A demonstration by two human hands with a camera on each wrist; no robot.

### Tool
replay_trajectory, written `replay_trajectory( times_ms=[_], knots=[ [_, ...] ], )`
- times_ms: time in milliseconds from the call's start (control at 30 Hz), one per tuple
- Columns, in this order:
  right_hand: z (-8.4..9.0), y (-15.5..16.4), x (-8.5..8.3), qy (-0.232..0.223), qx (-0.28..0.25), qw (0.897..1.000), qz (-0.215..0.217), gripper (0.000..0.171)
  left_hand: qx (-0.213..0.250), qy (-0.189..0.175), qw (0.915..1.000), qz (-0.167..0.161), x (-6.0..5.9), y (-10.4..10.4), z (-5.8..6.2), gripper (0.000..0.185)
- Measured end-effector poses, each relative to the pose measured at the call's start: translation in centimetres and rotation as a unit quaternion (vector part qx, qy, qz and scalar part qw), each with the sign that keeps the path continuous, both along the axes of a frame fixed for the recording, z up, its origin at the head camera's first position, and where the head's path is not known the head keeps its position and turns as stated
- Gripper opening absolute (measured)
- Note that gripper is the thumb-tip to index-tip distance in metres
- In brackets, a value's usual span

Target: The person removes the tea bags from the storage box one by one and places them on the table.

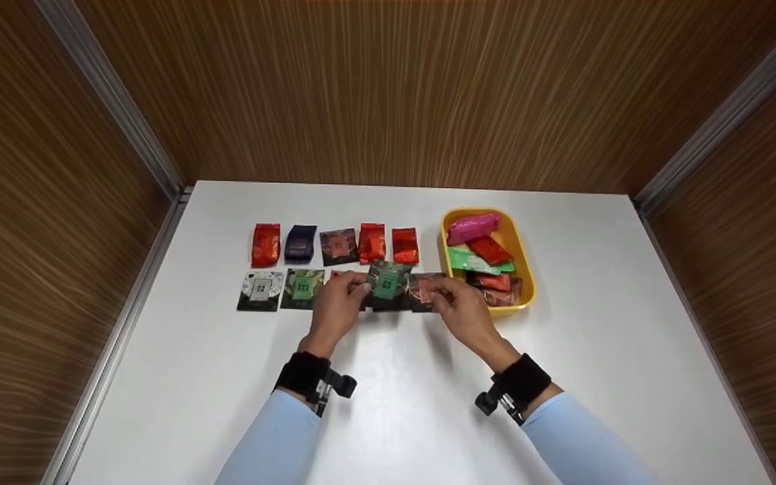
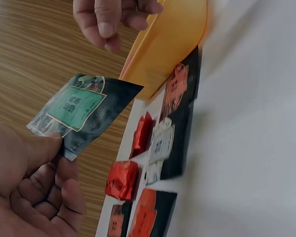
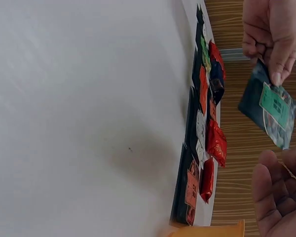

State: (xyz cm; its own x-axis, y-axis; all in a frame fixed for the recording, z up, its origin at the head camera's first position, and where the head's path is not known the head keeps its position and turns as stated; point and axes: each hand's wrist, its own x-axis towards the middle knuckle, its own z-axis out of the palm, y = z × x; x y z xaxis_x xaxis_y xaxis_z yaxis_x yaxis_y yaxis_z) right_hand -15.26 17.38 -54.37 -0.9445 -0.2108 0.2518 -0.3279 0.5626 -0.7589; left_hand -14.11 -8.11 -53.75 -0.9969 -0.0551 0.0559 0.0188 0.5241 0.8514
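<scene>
My left hand [image 1: 339, 306] pinches a flat dark tea sachet with a green label [image 1: 387, 284] by its edge, raised above the table. The left wrist view shows the thumb on that sachet's corner [image 2: 84, 111]. To its right is my right hand [image 1: 465, 313], its fingers loosely bent and apart from the held sachet. Below the hands lies a front row of flat sachets: one with a white label [image 1: 260, 291], one green [image 1: 302, 288], one red [image 3: 203, 89], another white-labelled [image 2: 161, 148] hidden from the head view, and one salmon-labelled [image 2: 175, 89].
Behind them runs a second row: red packets [image 1: 266, 244], a dark blue packet [image 1: 300, 244] and a salmon-labelled sachet [image 1: 339, 246]. A yellow tray [image 1: 528, 269] at the right holds several mixed packets. Wood-grain panels [image 1: 388, 94] enclose the white table [image 1: 388, 417].
</scene>
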Motion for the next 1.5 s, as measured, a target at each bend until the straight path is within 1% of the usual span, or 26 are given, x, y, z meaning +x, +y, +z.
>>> replay_trajectory(
  times_ms=[133, 233, 300, 400, 533, 700, 900, 1000, 1133, 1267, 1500],
  knots=[
    [-0.4, 0.2, 0.2, -0.004, 0.007, 1.0, -0.011, 0.013, -0.007, -0.052, 0.9984, 0.02, 1.6, -3.4, -0.7, 0.013],
    [-0.6, 0.2, 0.3, -0.007, 0.008, 1.0, -0.011, 0.012, -0.022, -0.089, 0.9951, 0.035, 3.0, -6.3, -1.2, 0.014],
    [-0.7, 0.3, 0.4, -0.011, 0.006, 1.0, -0.01, 0.012, -0.038, -0.108, 0.9925, 0.043, 3.9, -8.2, -1.5, 0.016],
    [-0.8, 0.3, 0.4, -0.016, 0.004, 1.0, -0.016, 0.012, -0.062, -0.131, 0.9879, 0.054, 5.0, -10.9, -1.7, 0.019],
    [-0.8, 0.4, 0.3, -0.024, -0.004, 1.0, -0.019, 0.013, -0.087, -0.16, 0.9809, 0.067, 6.0, -13.9, -1.6, 0.019],
    [-0.9, 0.7, 0.3, -0.03, -0.012, 0.999, -0.021, 0.012, -0.11, -0.191, 0.972, 0.082, 6.5, -16.6, -1.6, 0.018],
    [-0.9, 1.0, 0.3, -0.044, -0.002, 0.999, -0.026, 0.011, -0.143, -0.212, 0.9618, 0.098, 6.7, -18.5, -1.6, 0.021],
    [-1.0, 1.1, 0.3, -0.044, 0.006, 0.999, -0.026, 0.012, -0.148, -0.219, 0.958, 0.111, 6.7, -19.1, -1.6, 0.022],
    [-1.2, 1.3, 0.2, -0.046, 0.009, 0.999, -0.025, 0.014, -0.151, -0.235, 0.953, 0.117, 6.5, -19.6, -1.3, 0.023],
    [-1.1, 1.4, 0.2, -0.043, 0.009, 0.999, -0.025, 0.015, -0.152, -0.236, 0.9526, 0.118, 6.5, -19.8, -1.4, 0.023],
    [-1.2, 1.4, 0.1, -0.036, 0.007, 0.999, -0.022, 0.014, -0.161, -0.218, 0.9542, 0.126, 6.7, -19.9, -1.7, 0.026]
  ],
)
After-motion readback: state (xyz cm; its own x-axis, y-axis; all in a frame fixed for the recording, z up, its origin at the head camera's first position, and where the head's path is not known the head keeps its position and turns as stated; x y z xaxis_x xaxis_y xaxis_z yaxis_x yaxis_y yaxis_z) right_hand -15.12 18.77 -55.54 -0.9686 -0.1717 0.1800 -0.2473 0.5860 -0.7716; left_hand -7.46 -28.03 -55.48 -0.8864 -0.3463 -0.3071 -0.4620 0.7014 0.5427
